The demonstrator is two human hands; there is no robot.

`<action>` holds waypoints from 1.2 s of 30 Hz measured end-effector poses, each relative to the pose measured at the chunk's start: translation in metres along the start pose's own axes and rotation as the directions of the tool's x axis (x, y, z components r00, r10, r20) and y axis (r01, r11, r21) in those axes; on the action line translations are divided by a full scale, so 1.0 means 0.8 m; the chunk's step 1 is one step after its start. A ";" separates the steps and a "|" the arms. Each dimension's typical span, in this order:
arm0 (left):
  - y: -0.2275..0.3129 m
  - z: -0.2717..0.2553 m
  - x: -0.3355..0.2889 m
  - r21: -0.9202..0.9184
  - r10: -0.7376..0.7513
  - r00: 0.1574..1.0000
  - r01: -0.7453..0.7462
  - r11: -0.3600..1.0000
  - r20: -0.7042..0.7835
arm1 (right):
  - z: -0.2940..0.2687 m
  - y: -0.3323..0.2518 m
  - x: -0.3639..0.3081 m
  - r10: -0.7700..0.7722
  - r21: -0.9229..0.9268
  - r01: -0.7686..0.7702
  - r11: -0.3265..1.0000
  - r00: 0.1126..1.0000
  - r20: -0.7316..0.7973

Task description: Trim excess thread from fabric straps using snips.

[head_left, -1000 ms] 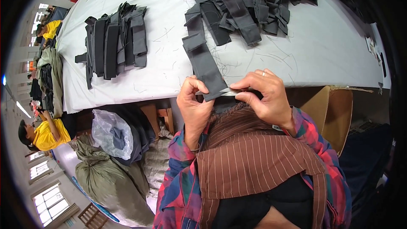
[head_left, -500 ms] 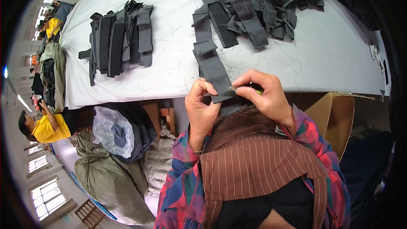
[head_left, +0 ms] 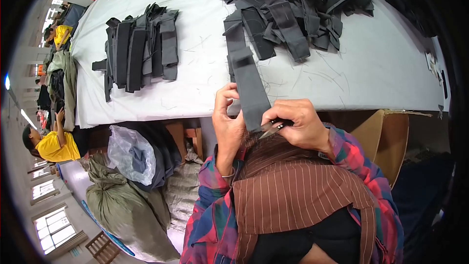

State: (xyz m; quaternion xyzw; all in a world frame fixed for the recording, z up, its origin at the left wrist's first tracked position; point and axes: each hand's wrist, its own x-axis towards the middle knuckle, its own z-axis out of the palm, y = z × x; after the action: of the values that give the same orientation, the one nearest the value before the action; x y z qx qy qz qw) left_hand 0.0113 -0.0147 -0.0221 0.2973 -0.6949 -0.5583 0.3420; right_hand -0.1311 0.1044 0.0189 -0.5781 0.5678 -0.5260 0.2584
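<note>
A long dark grey fabric strip (head_left: 250,88) runs from the white table down over its near edge to my hands. My left hand (head_left: 228,122) is at the strip's left edge, fingers curled around it and the thumb partly hidden behind the cloth. My right hand (head_left: 300,124) is closed around small thread snips (head_left: 276,127) with a black handle. Their silver blades point down and left, beside the strip's lower end. The right fingertips touch the strip's lower right corner. Fine loose threads show near the strip's end.
A heap of dark strips (head_left: 293,14) lies at the far side of the white table (head_left: 195,73), and a neater stack (head_left: 141,49) lies left. Thread scraps dot the cloth. Below stand sacks (head_left: 122,205) and a cardboard box (head_left: 386,137). People in yellow are at far left.
The strip's end has shifted lower and lies flatter. My left thumb has moved off its top face. My right hand has come down, and the snips' blades now show.
</note>
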 end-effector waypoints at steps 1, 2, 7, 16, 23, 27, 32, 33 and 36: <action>-0.004 -0.002 -0.001 0.053 0.039 0.999 -0.041 0.998 0.036 | 0.003 0.001 0.000 0.002 -0.002 -0.002 1.000 1.000 -0.014; -0.004 0.000 -0.004 0.053 0.038 0.999 -0.040 0.998 0.039 | 0.004 0.001 0.000 0.004 -0.002 -0.004 1.000 1.000 -0.016; 0.011 -0.005 -0.014 -0.615 -0.283 0.924 0.383 0.690 0.258 | 0.003 0.001 0.000 0.008 -0.073 -0.010 0.997 1.000 -0.024; 0.030 0.007 -0.017 -0.573 -0.254 0.952 0.305 0.761 0.169 | -0.008 -0.004 0.000 -0.043 -0.142 0.032 0.989 0.996 -0.076; 0.033 0.005 -0.018 -0.581 -0.303 0.922 0.388 0.716 0.241 | -0.022 0.015 0.003 -0.002 -0.312 -0.069 0.948 0.975 -0.223; 0.034 0.008 -0.020 -0.583 -0.329 0.915 0.402 0.707 0.232 | -0.022 0.017 0.004 -0.025 -0.383 -0.046 0.923 0.984 -0.178; 0.031 0.011 -0.021 -0.567 -0.302 0.940 0.336 0.752 0.156 | -0.020 0.026 0.000 0.055 -0.205 -0.121 0.971 0.952 -0.301; 0.031 0.011 -0.021 -0.567 -0.305 0.939 0.339 0.751 0.158 | -0.019 0.026 -0.001 0.059 -0.204 -0.125 0.971 0.952 -0.302; 0.030 0.011 -0.020 -0.579 -0.320 0.933 0.355 0.734 0.165 | -0.019 0.025 -0.002 0.047 -0.224 -0.106 0.969 0.965 -0.257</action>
State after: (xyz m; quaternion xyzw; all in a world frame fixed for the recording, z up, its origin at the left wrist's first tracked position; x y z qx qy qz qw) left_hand 0.0133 0.0079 -0.0025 0.2795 -0.4256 -0.8094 0.2924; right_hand -0.1522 0.1060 0.0050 -0.5115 0.6762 -0.5129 0.1347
